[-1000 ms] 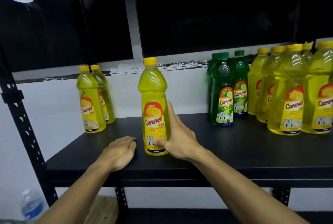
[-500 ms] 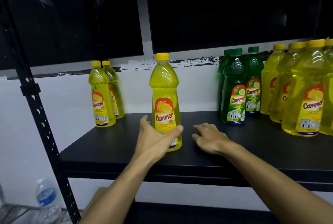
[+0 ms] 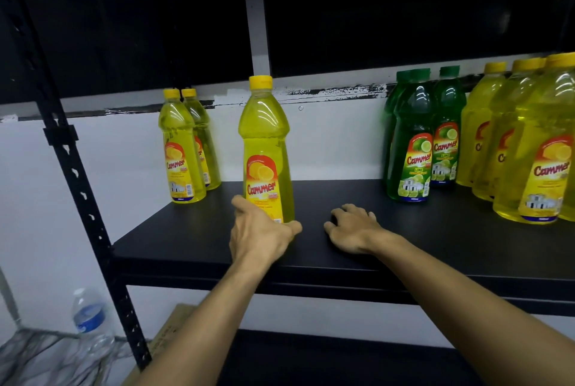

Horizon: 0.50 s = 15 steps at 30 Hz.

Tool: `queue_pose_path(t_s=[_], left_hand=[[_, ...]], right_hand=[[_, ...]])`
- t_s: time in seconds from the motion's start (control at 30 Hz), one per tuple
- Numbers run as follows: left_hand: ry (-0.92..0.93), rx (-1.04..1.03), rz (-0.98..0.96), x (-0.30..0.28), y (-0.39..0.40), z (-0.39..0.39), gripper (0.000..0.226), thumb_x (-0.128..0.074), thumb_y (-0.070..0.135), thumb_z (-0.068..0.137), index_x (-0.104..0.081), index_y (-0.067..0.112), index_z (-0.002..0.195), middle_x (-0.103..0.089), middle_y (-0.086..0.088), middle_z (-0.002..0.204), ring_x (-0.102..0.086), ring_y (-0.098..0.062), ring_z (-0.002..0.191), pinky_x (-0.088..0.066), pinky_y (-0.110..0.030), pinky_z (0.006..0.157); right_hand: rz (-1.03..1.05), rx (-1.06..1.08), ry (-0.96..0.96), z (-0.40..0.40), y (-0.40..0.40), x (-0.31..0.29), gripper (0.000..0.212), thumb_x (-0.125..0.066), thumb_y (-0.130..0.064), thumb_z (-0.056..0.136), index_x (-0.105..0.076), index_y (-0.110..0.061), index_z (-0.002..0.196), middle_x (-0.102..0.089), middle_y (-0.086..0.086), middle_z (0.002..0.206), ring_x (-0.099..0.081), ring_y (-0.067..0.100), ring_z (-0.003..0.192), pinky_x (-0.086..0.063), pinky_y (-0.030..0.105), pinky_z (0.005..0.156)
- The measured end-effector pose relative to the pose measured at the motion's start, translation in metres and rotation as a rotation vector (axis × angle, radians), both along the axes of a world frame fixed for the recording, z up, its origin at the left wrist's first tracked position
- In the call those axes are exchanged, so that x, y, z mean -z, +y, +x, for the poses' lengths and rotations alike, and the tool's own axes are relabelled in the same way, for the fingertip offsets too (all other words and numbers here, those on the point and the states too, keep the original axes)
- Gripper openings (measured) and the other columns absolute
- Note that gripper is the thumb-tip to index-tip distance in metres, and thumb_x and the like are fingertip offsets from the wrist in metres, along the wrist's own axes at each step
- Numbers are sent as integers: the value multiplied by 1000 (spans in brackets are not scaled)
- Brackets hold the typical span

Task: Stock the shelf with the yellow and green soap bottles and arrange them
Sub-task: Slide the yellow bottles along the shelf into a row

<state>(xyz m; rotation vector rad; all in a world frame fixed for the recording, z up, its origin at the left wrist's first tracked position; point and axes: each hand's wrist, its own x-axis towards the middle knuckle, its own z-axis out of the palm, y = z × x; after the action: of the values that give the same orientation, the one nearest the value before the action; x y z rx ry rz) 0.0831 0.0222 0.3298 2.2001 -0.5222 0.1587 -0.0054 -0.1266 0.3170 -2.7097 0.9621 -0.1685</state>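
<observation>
One yellow Cammer bottle, frame centre, is gripped low by the left hand; right hand rests loosely curled on the black shelf. It should be slid upright.

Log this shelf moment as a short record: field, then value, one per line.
shelf: black, holds all soap bottles
middle yellow bottle: upright, alone near the front edge
left hand: grips the middle yellow bottle's base
right hand: rests on the shelf, holds nothing
left yellow pair: upright by the wall
green bottles: upright, right of centre
yellow group: far right
</observation>
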Motion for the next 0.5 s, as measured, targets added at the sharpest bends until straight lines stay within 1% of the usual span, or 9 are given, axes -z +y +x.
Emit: queue_pose_path(t_s=[0.07,0.1,0.2,0.27,0.33,0.4,0.5], left_hand=[[11,-25,2,-2,14,16,96,-87,47,62,-23,11,124,-53,-8,117,-59,-35,105,-49,-40,80],[13,-37,1,-2,21,24,98,-87,47,62,-23,10,126,-53,-8,117,-58,-35,105,-51,-41,82],[14,-76,-11,-4,41,49,103,-88,45,62,-23,7,132,-53,-10,117,-56,-36,108,-50,-43,86],[28,-97,-31,-6,54,65,101,-89,41,62,-24,6,131,-53,-11,115,-56,-36,107,-49,-43,85],[46,-94,-49,-7,66,81,96,-89,39,63,-25,8,128,-52,-10,112,-55,-32,100,-49,-41,81],[65,-83,-44,-9,77,97,90,-89,40,65,-28,11,123,-51,-7,109,-51,-26,93,-46,-37,76],[71,-83,-9,-12,90,122,88,-89,45,63,-33,12,122,-49,-5,108,-46,-23,94,-42,-35,77]], right_hand=[[2,-14,-7,8,8,-2,58,-30,-53,96,-44,-18,140,-32,9,151,-28,30,139,-19,46,115],[10,-32,-13,13,13,-2,61,-31,-55,95,-42,-19,142,-31,8,152,-26,31,140,-19,45,116],[34,-106,-36,29,29,-4,64,-30,-56,96,-36,-18,147,-23,7,156,-19,30,144,-15,44,118],[29,-139,-43,38,38,-4,64,-30,-55,97,-33,-17,148,-19,9,158,-15,29,146,-11,44,119],[15,-149,-40,42,43,-3,65,-30,-56,97,-33,-17,149,-16,9,159,-11,28,147,-8,44,120],[16,-142,-33,43,45,-3,67,-30,-58,96,-32,-17,149,-15,9,159,-9,29,147,-8,43,120],[22,-133,-41,40,46,-3,68,-32,-60,96,-31,-18,150,-18,7,159,-12,29,146,-12,42,119]])
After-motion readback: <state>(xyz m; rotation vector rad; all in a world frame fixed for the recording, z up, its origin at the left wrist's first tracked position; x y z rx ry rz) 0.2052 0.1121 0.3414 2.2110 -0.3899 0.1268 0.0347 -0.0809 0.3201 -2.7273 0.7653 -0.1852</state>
